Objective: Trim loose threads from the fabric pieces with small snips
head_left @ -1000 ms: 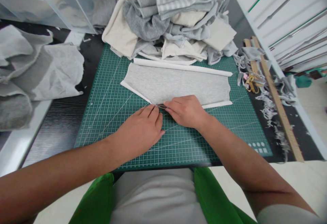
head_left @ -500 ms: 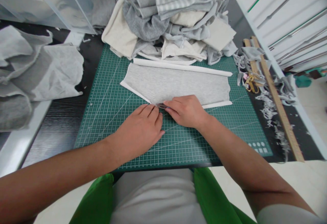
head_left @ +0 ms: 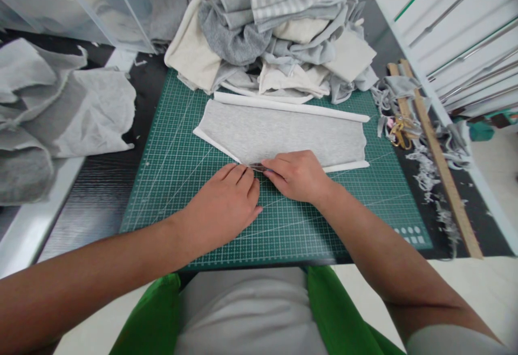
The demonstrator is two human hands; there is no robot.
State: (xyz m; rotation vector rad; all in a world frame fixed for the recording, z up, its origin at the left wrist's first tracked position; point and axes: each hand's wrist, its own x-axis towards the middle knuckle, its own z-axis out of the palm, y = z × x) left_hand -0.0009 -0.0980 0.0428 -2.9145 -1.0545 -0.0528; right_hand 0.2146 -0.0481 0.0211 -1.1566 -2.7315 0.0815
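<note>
A light grey knit fabric piece (head_left: 291,128) lies on the green cutting mat (head_left: 170,128), its long edges folded to a whitish underside. At its near edge, my right hand (head_left: 297,176) is closed on slim metal tweezers (head_left: 256,166), whose tips point left along the fold. My left hand (head_left: 222,204) rests just left of them, palm down. Its fingertips press on the fabric's near edge and its thumb lies apart on the mat. What is under the left fingertips is hidden.
A heap of grey and cream fabric (head_left: 259,36) covers the mat's far edge. Loose grey cloth (head_left: 81,112) lies left. On the right are a wooden strip (head_left: 445,166), gold-handled scissors (head_left: 400,132) and fabric scraps (head_left: 424,174). A clear plastic bin (head_left: 89,9) stands back left.
The view has shifted slightly. Both hands stay at the same fold; a little more of the tweezers shows between them.
</note>
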